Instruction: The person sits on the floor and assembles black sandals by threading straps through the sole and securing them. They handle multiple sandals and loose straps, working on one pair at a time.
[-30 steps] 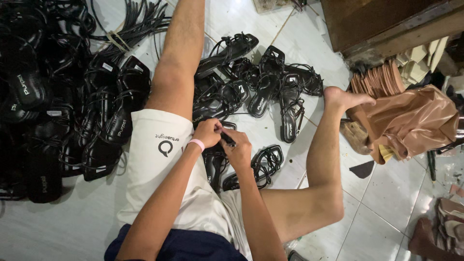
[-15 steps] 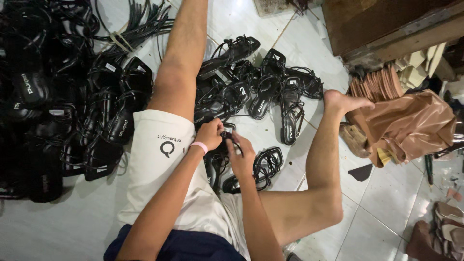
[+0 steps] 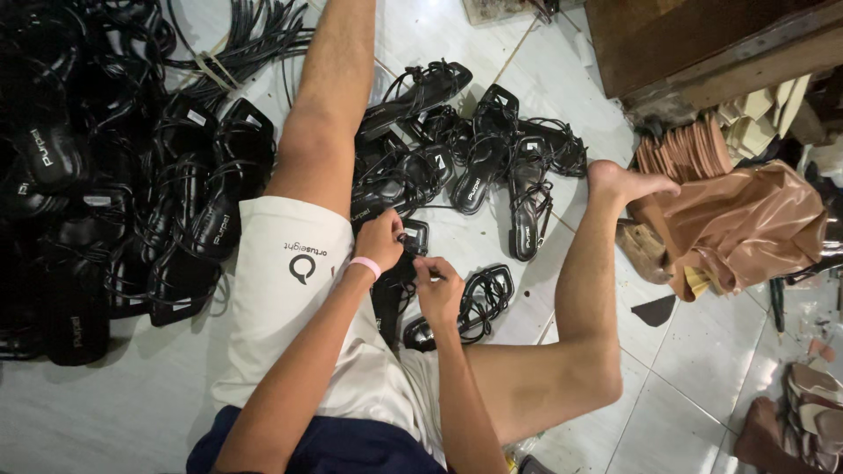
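Note:
I sit on a white tiled floor with my legs spread. My left hand [image 3: 380, 240], with a pink wristband, grips the top end of a black strappy sandal [image 3: 397, 281] that stands between my thighs. My right hand [image 3: 436, 288] pinches one of its thin straps just to the right. Another black strappy sandal [image 3: 479, 303] lies flat on the floor beside my right hand.
A large heap of black sandals [image 3: 114, 193] fills the left. More black sandals [image 3: 492, 162] lie between my legs, further away. A bundle of black straps [image 3: 237, 44] lies at top. Tan leather sheets [image 3: 738, 228] and a wooden bench [image 3: 702, 44] stand at right, by my foot [image 3: 628, 183].
Both hands have shifted slightly along the sandal, the right hand lower on the strap. The view has tilted a little; the legs stay put.

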